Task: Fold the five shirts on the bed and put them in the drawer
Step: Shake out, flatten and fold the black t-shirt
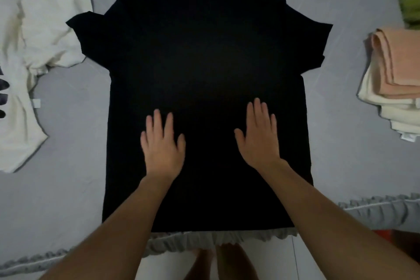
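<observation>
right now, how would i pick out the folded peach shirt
On the grey bed, look right of the spread black shirt to the small folded stack at the edge. The peach shirt lies on top, above cream ones.

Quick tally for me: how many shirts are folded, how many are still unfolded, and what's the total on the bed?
Folded, stacked at right: 2, a peach shirt on a cream shirt
Spread flat, unfolded: 1, the black shirt
Loose, unfolded at left: 2, a white shirt and a printed white shirt
Total: 5
</observation>
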The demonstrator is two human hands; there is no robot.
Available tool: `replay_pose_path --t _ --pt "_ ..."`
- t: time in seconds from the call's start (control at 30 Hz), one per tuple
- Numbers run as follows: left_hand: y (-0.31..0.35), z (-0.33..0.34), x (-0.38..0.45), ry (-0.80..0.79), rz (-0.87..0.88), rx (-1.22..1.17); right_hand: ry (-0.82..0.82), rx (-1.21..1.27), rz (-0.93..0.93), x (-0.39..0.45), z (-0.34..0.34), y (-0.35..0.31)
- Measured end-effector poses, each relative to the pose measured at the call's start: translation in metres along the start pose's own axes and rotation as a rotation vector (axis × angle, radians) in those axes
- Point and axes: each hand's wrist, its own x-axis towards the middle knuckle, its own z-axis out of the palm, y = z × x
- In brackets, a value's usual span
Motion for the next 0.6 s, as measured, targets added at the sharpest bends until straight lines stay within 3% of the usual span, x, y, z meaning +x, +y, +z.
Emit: replay_pose_path --t 0.17,0.33,0.47,0.6 --pt "0.039 0.022 0.103 -0.027 0.152 0.174 0.010 -0.045 -0.095 0.094 0.000 0.007" --pt "0.046 0.023 0.165 0.069 0.216 0.233 0.088 -0.071 -0.067 0.171 -0.015 0.078" --pt "0.044 0.011 0.196 0.084 0.235 0.234 0.113 -0.022 0.134 0.207 -0.032 0.146" --pt "0.043 0.006 0.202 0.078 0.228 0.224 0.082 0.100 0.480 0.237 -0.064 0.175"
